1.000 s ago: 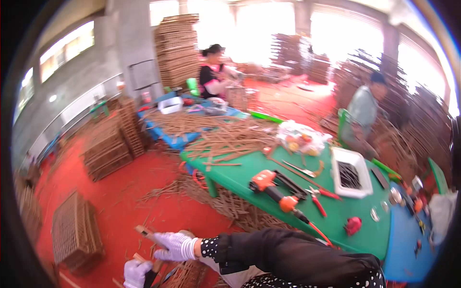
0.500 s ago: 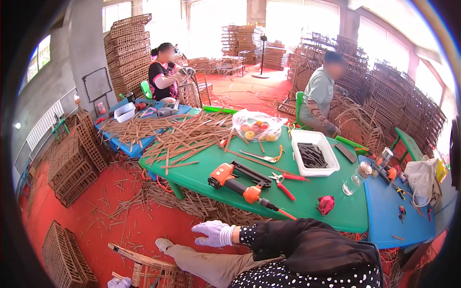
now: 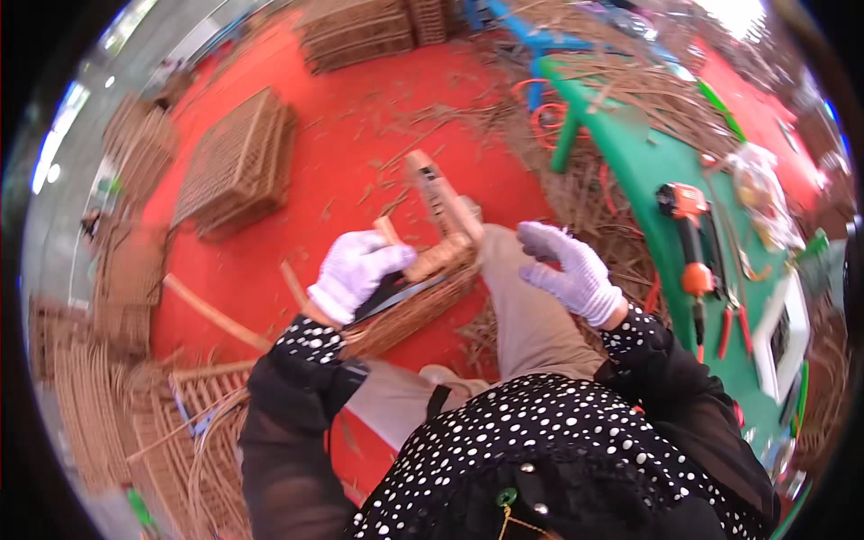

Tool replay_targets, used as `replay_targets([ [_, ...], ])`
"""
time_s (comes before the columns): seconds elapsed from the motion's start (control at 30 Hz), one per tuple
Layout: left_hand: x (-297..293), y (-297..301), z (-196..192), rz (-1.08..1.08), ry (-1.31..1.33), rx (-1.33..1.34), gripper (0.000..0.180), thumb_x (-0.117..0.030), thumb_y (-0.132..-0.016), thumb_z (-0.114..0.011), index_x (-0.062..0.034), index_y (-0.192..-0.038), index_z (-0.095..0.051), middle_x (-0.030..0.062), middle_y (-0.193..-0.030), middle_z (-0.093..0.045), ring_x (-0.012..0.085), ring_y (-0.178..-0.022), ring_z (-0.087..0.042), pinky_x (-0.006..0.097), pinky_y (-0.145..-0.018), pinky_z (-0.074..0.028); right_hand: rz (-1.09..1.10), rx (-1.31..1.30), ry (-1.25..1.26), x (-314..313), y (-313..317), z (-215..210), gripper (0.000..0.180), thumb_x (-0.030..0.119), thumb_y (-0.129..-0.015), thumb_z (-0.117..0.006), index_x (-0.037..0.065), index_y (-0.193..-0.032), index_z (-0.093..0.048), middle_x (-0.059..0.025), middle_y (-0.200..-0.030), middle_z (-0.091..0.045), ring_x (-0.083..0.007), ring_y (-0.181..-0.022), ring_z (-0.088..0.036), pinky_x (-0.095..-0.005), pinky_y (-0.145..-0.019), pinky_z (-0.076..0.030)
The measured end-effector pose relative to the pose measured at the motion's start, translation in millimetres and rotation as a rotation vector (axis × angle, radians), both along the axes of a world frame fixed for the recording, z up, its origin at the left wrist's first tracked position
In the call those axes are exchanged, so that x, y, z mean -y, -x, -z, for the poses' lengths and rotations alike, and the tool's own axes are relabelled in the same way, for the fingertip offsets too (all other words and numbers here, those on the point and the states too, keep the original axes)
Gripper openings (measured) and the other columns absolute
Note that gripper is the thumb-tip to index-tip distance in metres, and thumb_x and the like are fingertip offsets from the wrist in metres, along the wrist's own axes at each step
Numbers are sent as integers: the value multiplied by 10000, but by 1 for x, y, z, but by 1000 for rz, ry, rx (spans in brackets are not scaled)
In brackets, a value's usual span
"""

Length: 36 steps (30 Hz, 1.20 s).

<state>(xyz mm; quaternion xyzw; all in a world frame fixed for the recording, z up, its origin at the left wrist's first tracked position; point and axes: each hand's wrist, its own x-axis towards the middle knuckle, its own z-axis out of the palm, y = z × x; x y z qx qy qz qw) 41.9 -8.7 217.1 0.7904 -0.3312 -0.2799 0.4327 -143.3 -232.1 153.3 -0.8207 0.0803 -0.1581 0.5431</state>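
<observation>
A brown woven basket [image 3: 423, 313] rests across my lap and knees, its wrapped end piece [image 3: 441, 202] pointing up and away from me. My left hand [image 3: 353, 272], in a white knit glove, is closed on the near-left part of this basket, thumb along its wrapped rim. Just what lies under the fingers is partly hidden. To the right of the basket, above my knee, my right hand [image 3: 573, 273], gloved too, hangs with fingers apart and nothing in it. The basket's upright end is the thing nearest to it.
At right, a green table [image 3: 630, 144] bears an orange and black nail gun [image 3: 693, 238], red-handled pruning shears [image 3: 733, 326], a white tray [image 3: 767, 337] and a plastic bag [image 3: 760, 193]. Woven baskets [image 3: 238, 162] stand on the red floor. Brown strips litter the ground by the table.
The view has swung down and left, so the table now sits at the right. My left hand and the basket have come from the lower edge into the middle.
</observation>
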Motion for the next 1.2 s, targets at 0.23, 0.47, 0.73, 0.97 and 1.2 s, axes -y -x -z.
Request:
replay_targets([
  [0.23,-21,45,6,-168,25,-236,179,-160,-746,-661,18,-726,-657,21,-590,-594,61,-534,-516,225,-500,-405,-179,42,-56,-31,-32,-2,518,167,-725,-713,19,-1178,-509,-149,-1095,-579,-238,-960,-593,-307,-827,-463],
  [0.47,-21,50,5,-182,-20,-283,149,-135,-761,-649,12,-738,-646,-3,-590,-576,45,-530,-500,210,-494,-386,-152,269,-221,-35,-26,9,293,-51,-697,-677,11,-979,-623,-88,-950,-603,-147,-885,-584,-259,-758,-483],
  [0.73,-3,46,6,-31,-178,-14,185,-154,-744,-645,9,-664,-611,53,-528,-530,107,-492,-492,280,-467,-370,-95,388,31,-21,-18,-5,148,56,-681,-695,72,-822,-656,-78,-848,-618,-229,-781,-610,-292,-714,-492],
  [0.97,-19,59,6,-232,7,-269,112,-101,-700,-658,1,-736,-631,48,-605,-590,136,-545,-556,262,-533,-434,544,3,548,89,32,-8,404,269,-690,-674,77,-1032,-578,-162,-970,-602,-320,-890,-587,-379,-774,-476],
  [1.2,-11,42,21,240,162,370,115,-167,-702,-647,-57,-707,-617,91,-548,-520,211,-499,-514,341,-454,-376,680,-700,631,221,125,48,940,423,-604,-726,-31,-1296,-281,-236,-1211,-471,-333,-1096,-494,-381,-898,-397],
])
